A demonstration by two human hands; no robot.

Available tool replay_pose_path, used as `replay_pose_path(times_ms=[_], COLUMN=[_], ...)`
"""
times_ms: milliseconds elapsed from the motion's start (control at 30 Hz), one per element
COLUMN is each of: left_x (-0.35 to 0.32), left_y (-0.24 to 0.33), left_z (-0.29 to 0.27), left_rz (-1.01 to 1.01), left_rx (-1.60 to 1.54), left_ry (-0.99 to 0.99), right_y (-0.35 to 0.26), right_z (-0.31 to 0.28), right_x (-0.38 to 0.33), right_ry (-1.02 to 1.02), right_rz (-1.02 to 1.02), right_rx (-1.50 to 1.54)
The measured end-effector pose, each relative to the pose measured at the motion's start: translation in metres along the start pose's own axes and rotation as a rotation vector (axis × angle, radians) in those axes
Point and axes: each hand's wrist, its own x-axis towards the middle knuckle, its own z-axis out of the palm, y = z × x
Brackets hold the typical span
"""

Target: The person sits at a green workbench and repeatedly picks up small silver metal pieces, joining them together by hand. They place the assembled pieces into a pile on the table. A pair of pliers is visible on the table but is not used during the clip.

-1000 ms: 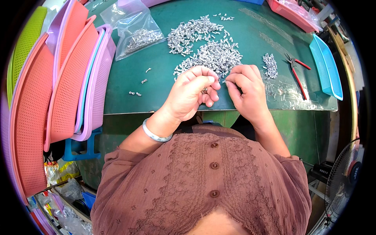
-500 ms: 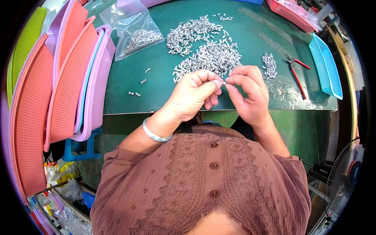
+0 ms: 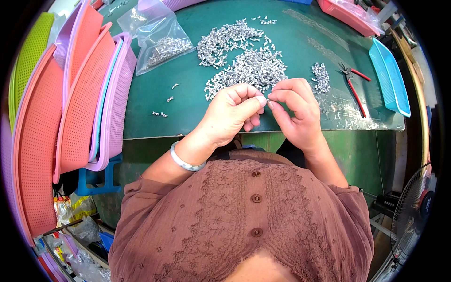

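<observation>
My left hand and my right hand meet over the table's near edge, fingertips pinched together. Between them is a small silvery metal part, mostly covered by the fingertips, so its exact kind does not show. Just beyond the hands lies a large heap of small grey metal parts, joined at the back by a second heap. A smaller cluster of such parts sits to the right of my right hand. Several single parts lie off to the left.
Red-handled pliers lie to the right on the green table, beside a blue basket. A clear plastic bag of parts is at the back left. Stacked baskets stand along the left; a fan is at the lower right.
My fingertips have closed in slightly, so less of the small metal part shows between them. Otherwise the whole picture has only shifted a little.
</observation>
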Motion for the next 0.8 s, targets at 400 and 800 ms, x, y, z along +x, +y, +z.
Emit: replay_pose_path(times_ms=[400,800], left_x=[0.004,0.006], left_y=[-0.001,0.004], left_z=[-0.009,-0.009], left_rz=[-0.021,-0.014], left_rx=[-0.286,-0.322], left_ry=[-0.024,-0.003], right_y=[0.023,0.019], right_z=[-0.015,-0.009], right_x=[-0.008,-0.005], right_ry=[-0.127,-0.155], right_rz=[0.118,0.117], right_rx=[-0.189,-0.158])
